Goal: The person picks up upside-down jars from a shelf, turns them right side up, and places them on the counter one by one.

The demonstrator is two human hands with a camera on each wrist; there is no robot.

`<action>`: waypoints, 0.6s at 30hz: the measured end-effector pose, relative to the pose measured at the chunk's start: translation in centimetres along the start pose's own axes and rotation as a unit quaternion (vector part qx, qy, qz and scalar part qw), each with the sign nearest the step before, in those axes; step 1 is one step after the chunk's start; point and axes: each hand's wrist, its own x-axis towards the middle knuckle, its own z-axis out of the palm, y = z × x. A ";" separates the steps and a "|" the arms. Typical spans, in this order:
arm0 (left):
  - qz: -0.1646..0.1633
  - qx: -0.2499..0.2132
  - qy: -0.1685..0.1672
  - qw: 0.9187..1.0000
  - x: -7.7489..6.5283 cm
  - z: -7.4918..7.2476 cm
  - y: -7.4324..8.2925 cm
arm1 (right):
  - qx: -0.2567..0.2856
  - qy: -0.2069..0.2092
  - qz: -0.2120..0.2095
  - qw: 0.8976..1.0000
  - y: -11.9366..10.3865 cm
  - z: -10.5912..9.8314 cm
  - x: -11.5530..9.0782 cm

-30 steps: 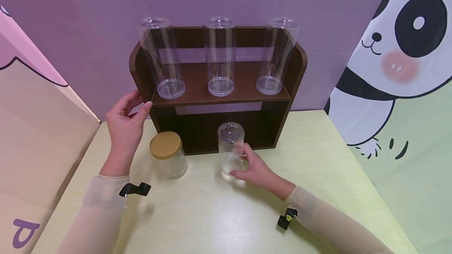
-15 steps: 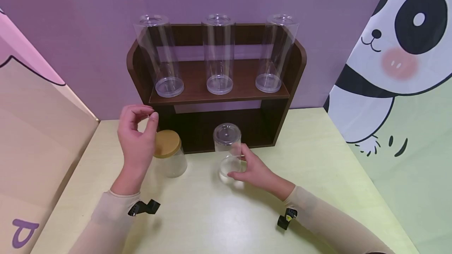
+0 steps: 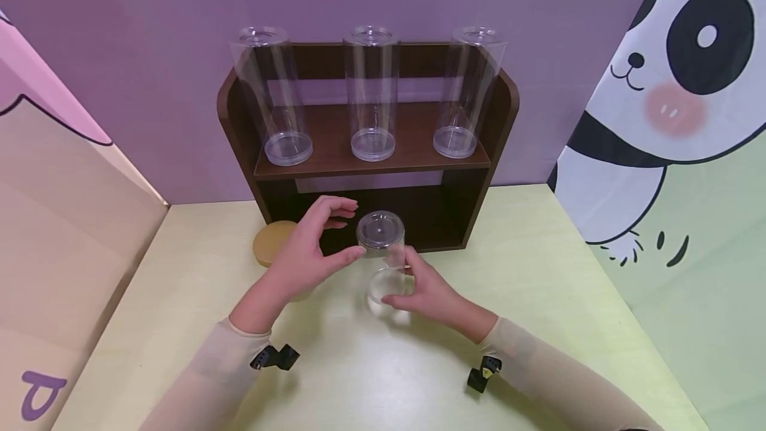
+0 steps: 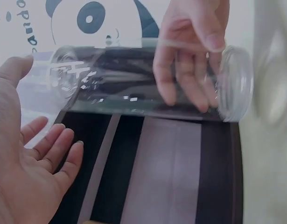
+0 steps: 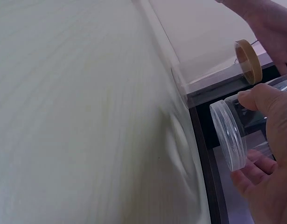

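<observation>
In the head view my right hand (image 3: 431, 291) grips a clear cylindrical jar (image 3: 381, 235) low on its side, in front of the shelf's lower bay. The jar stands upright close over the table. Its clear ringed end (image 5: 229, 135) shows just below my thumb in the right wrist view. My left hand (image 3: 305, 251) is just left of the jar's top, fingers spread and slightly bent, holding nothing. In the left wrist view a gap shows between the left fingers (image 4: 50, 149) and the jar. Behind my left hand stands a shorter clear jar with a tan lid (image 3: 272, 243), partly hidden.
A dark brown two-tier shelf (image 3: 383, 168) stands at the back of the pale table (image 3: 538, 271). On its upper tier are a left clear cylinder (image 3: 287, 148), a middle cylinder (image 3: 373, 145) and a right cylinder (image 3: 455, 142). A purple backdrop (image 3: 562, 72) hangs behind.
My left hand has left the shelf's left side and moved right, across the tan-lidded jar, to beside the clear jar. My right hand keeps its grip, the jar shifting slightly left.
</observation>
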 end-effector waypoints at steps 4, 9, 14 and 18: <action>-0.020 0.007 -0.022 1.000 0.1 0.8 -0.3 | -0.001 -0.006 -0.001 1.000 0.0 0.2 0.1; -0.029 0.000 -0.027 0.999 0.1 1.3 -0.6 | 0.001 -0.008 0.001 1.000 -0.1 0.3 0.1; -0.033 -0.016 -0.036 0.999 0.3 1.7 -0.6 | -0.001 -0.013 -0.006 1.000 -0.4 0.4 0.1; -0.037 -0.027 -0.042 0.998 0.4 2.0 -0.6 | -0.009 -0.015 -0.013 1.000 -0.5 0.5 0.2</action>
